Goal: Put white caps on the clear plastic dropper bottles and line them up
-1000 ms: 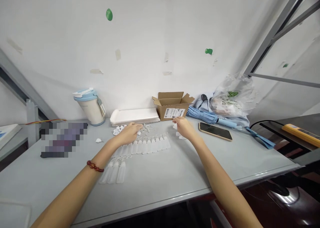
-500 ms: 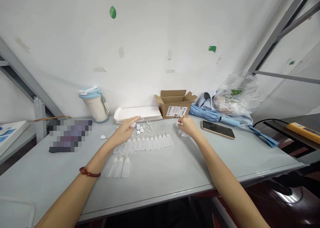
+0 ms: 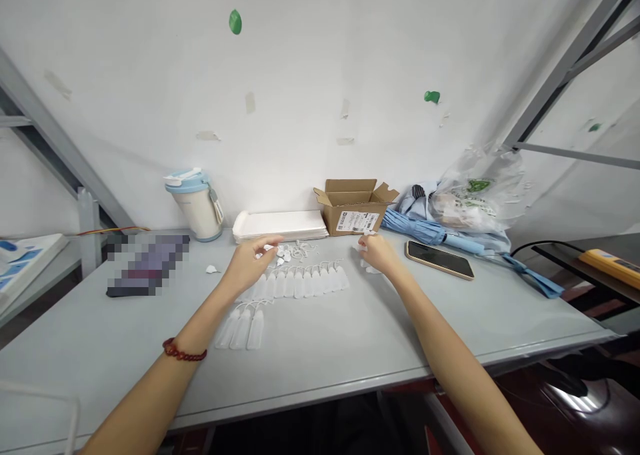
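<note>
My left hand (image 3: 250,260) is over the left side of a loose pile of small white plastic pieces with cords (image 3: 284,253), its fingers stretched out and the thumb apart. My right hand (image 3: 379,252) is closed with its fingers curled together; what they hold, if anything, is too small to make out. Just beneath it lie some translucent white pieces (image 3: 369,268), partly covered by the hand. Between my hands runs a row of translucent white tags with looped cords (image 3: 307,284). In front, 3 more such tags (image 3: 243,330) lie side by side.
Behind the pile are a stack of white trays (image 3: 280,224) and an open cardboard box (image 3: 354,215). A tumbler (image 3: 196,208) and a pixelated item (image 3: 149,265) stand left. To the right are a phone (image 3: 440,260), a folded blue umbrella (image 3: 417,226) and a plastic bag (image 3: 475,192).
My left hand has drawn back slightly from the pile, its fingers a little more bent. My right hand stays at the same spot, still closed. The whole view has shifted slightly.
</note>
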`<state>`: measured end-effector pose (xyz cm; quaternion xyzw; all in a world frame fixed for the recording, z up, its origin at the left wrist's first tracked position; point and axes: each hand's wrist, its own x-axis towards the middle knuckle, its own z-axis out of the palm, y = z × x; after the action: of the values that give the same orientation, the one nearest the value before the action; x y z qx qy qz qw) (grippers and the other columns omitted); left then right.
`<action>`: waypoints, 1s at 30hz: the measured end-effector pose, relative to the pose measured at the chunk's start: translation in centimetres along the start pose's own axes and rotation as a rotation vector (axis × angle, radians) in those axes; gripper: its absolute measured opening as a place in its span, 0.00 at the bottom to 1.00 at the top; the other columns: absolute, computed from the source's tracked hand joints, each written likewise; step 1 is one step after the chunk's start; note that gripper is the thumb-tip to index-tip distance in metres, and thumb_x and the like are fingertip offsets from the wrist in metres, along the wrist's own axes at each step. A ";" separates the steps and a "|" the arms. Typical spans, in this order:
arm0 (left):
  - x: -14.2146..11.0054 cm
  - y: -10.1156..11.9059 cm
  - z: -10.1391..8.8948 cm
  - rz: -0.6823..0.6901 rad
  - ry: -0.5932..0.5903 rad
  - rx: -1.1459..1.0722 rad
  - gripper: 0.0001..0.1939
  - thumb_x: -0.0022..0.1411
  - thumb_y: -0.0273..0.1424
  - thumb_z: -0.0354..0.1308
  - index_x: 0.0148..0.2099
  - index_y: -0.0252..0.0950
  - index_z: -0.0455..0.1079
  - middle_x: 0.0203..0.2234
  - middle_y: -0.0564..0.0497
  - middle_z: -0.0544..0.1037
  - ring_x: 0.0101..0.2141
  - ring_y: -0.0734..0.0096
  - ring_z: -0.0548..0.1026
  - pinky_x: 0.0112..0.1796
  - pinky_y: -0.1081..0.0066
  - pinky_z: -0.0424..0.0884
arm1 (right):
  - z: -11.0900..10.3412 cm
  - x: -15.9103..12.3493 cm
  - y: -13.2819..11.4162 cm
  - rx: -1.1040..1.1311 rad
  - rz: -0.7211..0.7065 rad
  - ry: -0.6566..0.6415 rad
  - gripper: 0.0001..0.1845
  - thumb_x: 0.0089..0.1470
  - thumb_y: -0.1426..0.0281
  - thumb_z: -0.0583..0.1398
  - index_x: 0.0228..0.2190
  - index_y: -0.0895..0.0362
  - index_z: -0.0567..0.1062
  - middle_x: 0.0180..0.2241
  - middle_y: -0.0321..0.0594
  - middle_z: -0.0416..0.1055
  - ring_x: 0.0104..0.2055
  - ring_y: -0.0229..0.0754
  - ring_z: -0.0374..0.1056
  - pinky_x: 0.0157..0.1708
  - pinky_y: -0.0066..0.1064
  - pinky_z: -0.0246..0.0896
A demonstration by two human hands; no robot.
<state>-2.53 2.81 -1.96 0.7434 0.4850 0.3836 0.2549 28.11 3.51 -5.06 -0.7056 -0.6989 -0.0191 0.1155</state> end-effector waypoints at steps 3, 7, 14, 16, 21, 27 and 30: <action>-0.1 0.4 0.0 -0.096 0.042 -0.103 0.16 0.54 0.38 0.56 0.41 0.35 0.75 0.36 0.48 0.80 0.31 0.66 0.74 0.32 0.69 0.68 | -0.3 0.0 -0.8 0.063 -0.056 0.047 0.16 0.51 0.76 0.57 0.43 0.63 0.72 0.42 0.49 0.72 0.45 0.45 0.66 0.42 0.30 0.57; -0.2 0.6 0.2 -0.182 0.056 -0.285 0.15 0.50 0.37 0.61 0.39 0.35 0.77 0.31 0.49 0.80 0.29 0.68 0.73 0.28 0.72 0.66 | -0.1 -0.6 -2.8 0.247 -0.225 0.147 0.13 0.51 0.75 0.58 0.41 0.62 0.72 0.38 0.45 0.72 0.42 0.42 0.67 0.43 0.31 0.59; -0.4 0.6 1.1 -0.220 -0.025 -0.634 0.11 0.45 0.32 0.66 0.34 0.35 0.78 0.30 0.48 0.80 0.31 0.69 0.73 0.35 0.71 0.68 | 0.8 -3.7 -7.7 0.563 -0.556 0.297 0.10 0.55 0.72 0.56 0.41 0.57 0.69 0.38 0.45 0.70 0.39 0.44 0.68 0.37 0.34 0.65; -0.5 0.8 1.2 -0.226 -0.035 -0.694 0.11 0.45 0.31 0.67 0.34 0.35 0.78 0.31 0.48 0.80 0.32 0.70 0.73 0.36 0.72 0.68 | 0.8 -4.5 -8.8 0.575 -0.616 0.300 0.11 0.56 0.72 0.55 0.43 0.57 0.68 0.40 0.46 0.69 0.40 0.44 0.68 0.38 0.35 0.65; -0.6 1.3 1.1 -0.219 -0.046 -0.798 0.11 0.45 0.31 0.68 0.34 0.34 0.78 0.31 0.48 0.80 0.31 0.72 0.73 0.37 0.72 0.68 | 0.8 -5.1 -9.5 0.588 -0.667 0.319 0.12 0.57 0.71 0.54 0.44 0.56 0.67 0.40 0.46 0.68 0.41 0.44 0.68 0.38 0.36 0.67; -0.8 1.8 0.7 -0.214 -0.026 -0.856 0.09 0.45 0.28 0.67 0.33 0.33 0.78 0.32 0.48 0.80 0.32 0.72 0.73 0.36 0.73 0.68 | 0.9 -5.0 -9.3 0.610 -0.664 0.322 0.11 0.58 0.71 0.55 0.44 0.56 0.67 0.40 0.46 0.68 0.41 0.44 0.68 0.38 0.36 0.67; -0.8 2.1 0.4 -0.221 -0.008 -0.858 0.09 0.44 0.28 0.68 0.32 0.33 0.78 0.32 0.48 0.80 0.32 0.73 0.73 0.36 0.73 0.68 | 1.0 -5.1 -9.4 0.603 -0.674 0.327 0.11 0.58 0.71 0.54 0.44 0.56 0.67 0.39 0.46 0.68 0.41 0.44 0.68 0.38 0.35 0.67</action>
<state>-1.32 1.24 -0.90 0.5155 0.3577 0.5176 0.5818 18.58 -1.37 -5.75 -0.3623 -0.8358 0.0372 0.4109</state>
